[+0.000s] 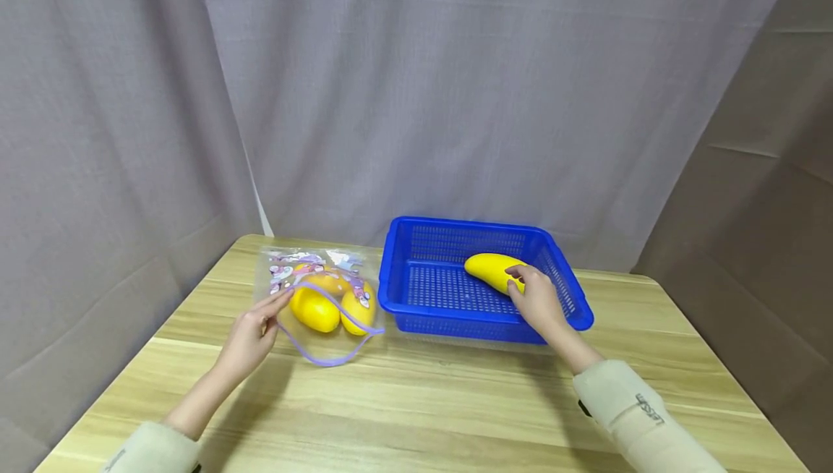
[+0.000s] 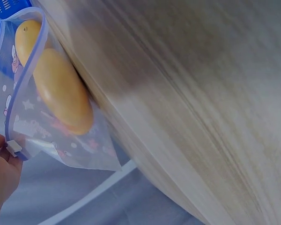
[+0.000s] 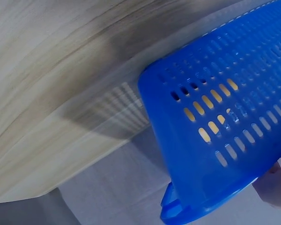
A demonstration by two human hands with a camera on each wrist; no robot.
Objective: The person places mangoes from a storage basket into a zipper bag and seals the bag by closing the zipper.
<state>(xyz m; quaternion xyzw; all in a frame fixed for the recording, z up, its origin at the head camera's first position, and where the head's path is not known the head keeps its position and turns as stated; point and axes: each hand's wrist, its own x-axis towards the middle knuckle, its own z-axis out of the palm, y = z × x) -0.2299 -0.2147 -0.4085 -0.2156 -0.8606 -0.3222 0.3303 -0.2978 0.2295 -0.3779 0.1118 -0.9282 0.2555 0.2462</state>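
Observation:
My left hand (image 1: pixel 250 335) pinches the side of a clear zip bag (image 1: pixel 330 362) with a purple rim, by its white slider (image 2: pixel 13 147). The bag lies on the table with its mouth parted toward me, and yellow mangoes (image 1: pixel 315 311) rest inside. In the blue basket (image 1: pixel 449 313) to the right lies a long, slightly curved yellow mango (image 1: pixel 488 268). My right hand (image 1: pixel 536 299) reaches over the basket's front right side and grips that mango's right end with thumb and fingers. The basket wall hides most of this hand in the right wrist view.
The wooden table (image 1: pixel 416 415) extends in front of the bag and basket. A grey curtain (image 1: pixel 455 97) hangs right behind its back edge, and more cloth (image 1: pixel 748 191) stands at the right. The basket's left end is close beside the bag.

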